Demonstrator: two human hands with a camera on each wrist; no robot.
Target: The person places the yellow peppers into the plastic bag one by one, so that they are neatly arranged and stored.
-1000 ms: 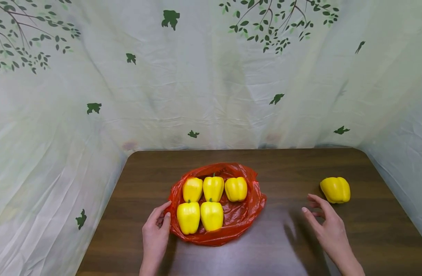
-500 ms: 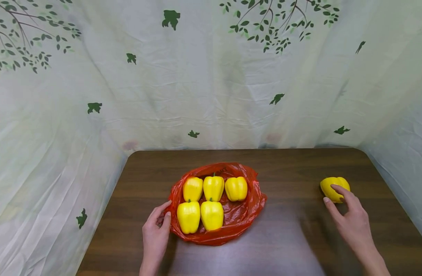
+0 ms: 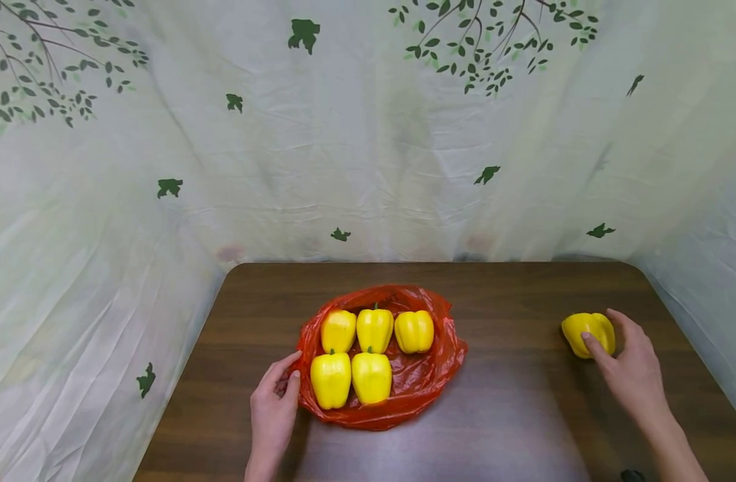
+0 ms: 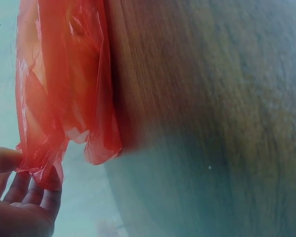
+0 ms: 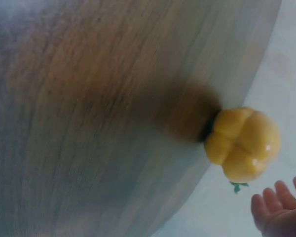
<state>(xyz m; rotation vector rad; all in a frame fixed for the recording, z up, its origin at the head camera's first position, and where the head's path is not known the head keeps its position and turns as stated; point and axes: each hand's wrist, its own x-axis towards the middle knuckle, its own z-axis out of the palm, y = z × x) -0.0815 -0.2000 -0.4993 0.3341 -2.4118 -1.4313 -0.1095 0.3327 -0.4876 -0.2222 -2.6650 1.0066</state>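
Note:
A red plastic bag [image 3: 425,395], its mouth rolled open, holds several yellow bell peppers [image 3: 371,378] in two rows. At the bag's left rim my left hand [image 3: 274,405] pinches the plastic; in the left wrist view the thumb and fingers have the thin red film [image 4: 64,98] between them. One more yellow bell pepper [image 3: 575,328] lies on the table at the right. My right hand [image 3: 635,375] is spread at its near right side, the thumb overlapping it in the head view. In the right wrist view, the visible fingers [image 5: 274,200] are apart from the pepper [image 5: 241,143], whose green stem shows.
Both hands work over a dark wood-grain table [image 3: 500,294] with rounded far corners. A pale cloth [image 3: 368,134] printed with leaves and branches hangs behind it and at both sides. A small black object [image 3: 633,475] shows at the bottom edge near my right forearm.
My right hand has moved right, from left of the single pepper to its near right side, thumb and fingers now about it. My left hand stays at the bag's rim.

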